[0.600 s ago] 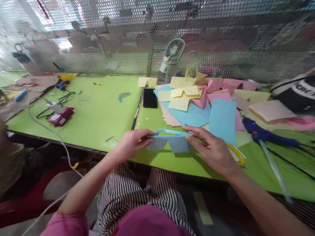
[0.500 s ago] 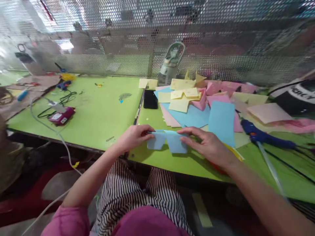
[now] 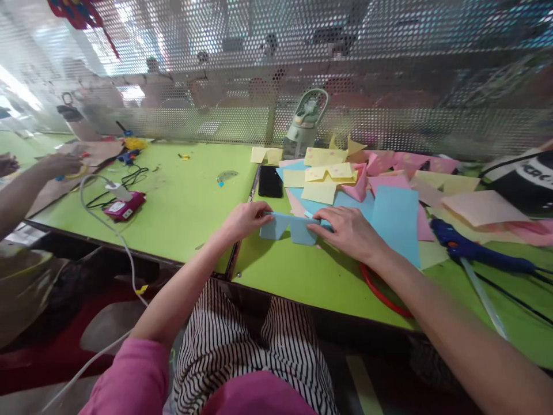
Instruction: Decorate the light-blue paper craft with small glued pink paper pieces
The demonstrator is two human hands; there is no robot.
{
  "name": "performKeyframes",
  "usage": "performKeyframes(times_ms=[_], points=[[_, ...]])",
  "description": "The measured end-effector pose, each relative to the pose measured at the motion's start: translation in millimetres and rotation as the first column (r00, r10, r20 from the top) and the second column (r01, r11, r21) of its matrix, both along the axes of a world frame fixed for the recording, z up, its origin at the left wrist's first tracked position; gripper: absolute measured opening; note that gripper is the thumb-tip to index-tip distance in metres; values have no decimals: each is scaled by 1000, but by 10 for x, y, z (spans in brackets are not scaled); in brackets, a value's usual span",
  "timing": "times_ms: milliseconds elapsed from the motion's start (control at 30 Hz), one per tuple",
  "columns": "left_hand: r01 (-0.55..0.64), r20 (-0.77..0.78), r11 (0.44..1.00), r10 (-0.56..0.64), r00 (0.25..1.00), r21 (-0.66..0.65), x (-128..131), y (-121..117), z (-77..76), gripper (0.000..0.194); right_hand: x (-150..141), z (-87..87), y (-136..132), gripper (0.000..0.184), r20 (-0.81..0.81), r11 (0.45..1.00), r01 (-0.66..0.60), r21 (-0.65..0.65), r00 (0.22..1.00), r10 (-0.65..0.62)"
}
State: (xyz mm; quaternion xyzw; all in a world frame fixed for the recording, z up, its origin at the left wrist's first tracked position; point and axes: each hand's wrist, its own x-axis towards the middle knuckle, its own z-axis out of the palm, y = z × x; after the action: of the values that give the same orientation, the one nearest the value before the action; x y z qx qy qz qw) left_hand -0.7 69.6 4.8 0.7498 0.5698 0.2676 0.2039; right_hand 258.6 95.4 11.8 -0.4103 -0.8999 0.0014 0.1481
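Note:
A folded piece of light blue paper (image 3: 303,232) with a notch in its lower edge is held just above the green table. My left hand (image 3: 247,221) pinches its left end between thumb and fingers. At the right end, my right hand (image 3: 345,227) grips the paper the same way. Behind it lie a black phone (image 3: 271,181), folded yellow paper pieces (image 3: 329,173) with similar notches, and a blue sheet (image 3: 396,216). Part of a red handle or loop (image 3: 380,292) shows under my right forearm.
A blue glue gun (image 3: 479,248) with a clear stick lies at right. Pink folded papers (image 3: 410,164) and a bottle (image 3: 302,129) stand along the mesh partition (image 3: 207,124). A power strip (image 3: 125,206) with a cord sits left. Another person's arm (image 3: 34,178) reaches in at far left.
Both hands have moved the blue paper slightly away from me, and its front face now looks flatter. My view has shifted a little, and another person's arm has come in at the left.

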Motion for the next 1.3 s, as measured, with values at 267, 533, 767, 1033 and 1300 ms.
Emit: performKeyframes(times_ms=[267,533,767,1033,1300], points=[[-130,23,991,129,991,26,-164,-95,32,43,105,161,-123,54,-152,986,163,-26,974,-165],[-137,180,990,140,974,-31,-395,-59,40,34,606,433,-461,37,-400,912,404,-65,827,-395],[118,154,991,-106,982,-71,-144,151,-30,20,938,252,-670,38,-366,884,408,-229,805,-467],[72,115,996,-67,991,-43,-120,362,-8,14,960,299,-627,36,-343,898,385,-213,831,-438],[100,123,992,-91,988,-71,-178,446,-61,20,372,207,-100,33,-251,928,208,-310,923,-291]])
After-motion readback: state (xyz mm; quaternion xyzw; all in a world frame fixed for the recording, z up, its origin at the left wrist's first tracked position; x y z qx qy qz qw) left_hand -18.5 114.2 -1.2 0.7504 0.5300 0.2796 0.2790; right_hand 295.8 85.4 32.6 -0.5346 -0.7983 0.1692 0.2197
